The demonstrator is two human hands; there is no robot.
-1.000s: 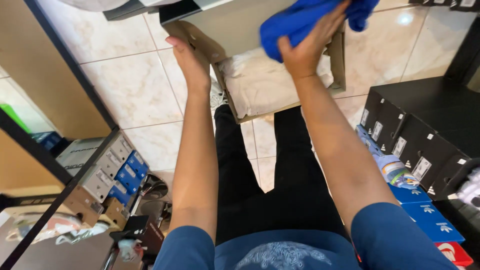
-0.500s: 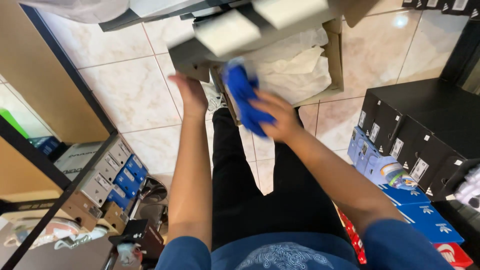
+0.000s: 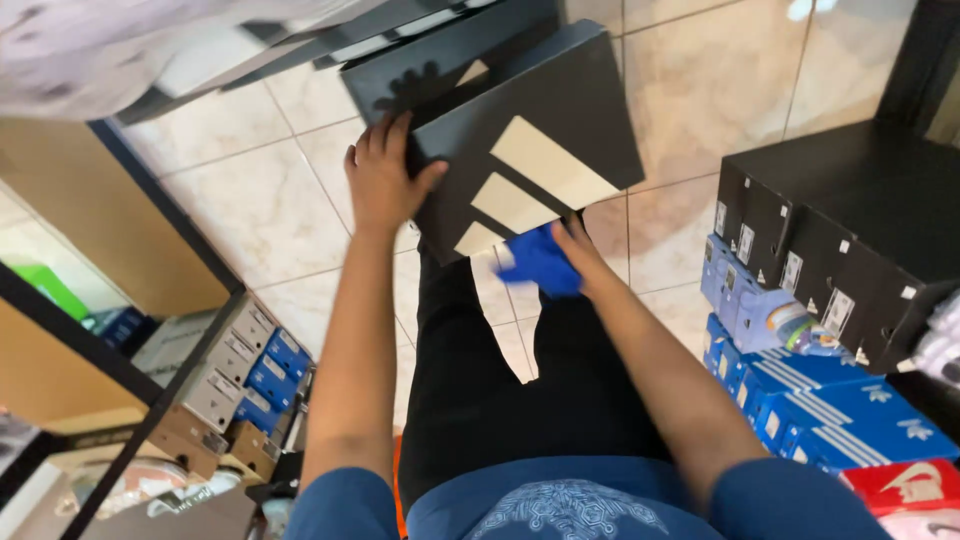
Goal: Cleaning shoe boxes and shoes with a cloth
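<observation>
Right hand (image 3: 585,255) under the box's near edge, fingers pinching a blue cloth (image 3: 540,262): soft, limp, bunch to hold. Left hand (image 3: 385,180) spread flat, thumb clamping the lid. Black box (image 3: 520,140) held tilted over floor tiles (image 3: 240,200): stiff card, likely light; grip edges.

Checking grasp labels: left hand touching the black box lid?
Touching. The head view shows the left hand with fingers spread flat on the black box lid, thumb on its edge.
</observation>
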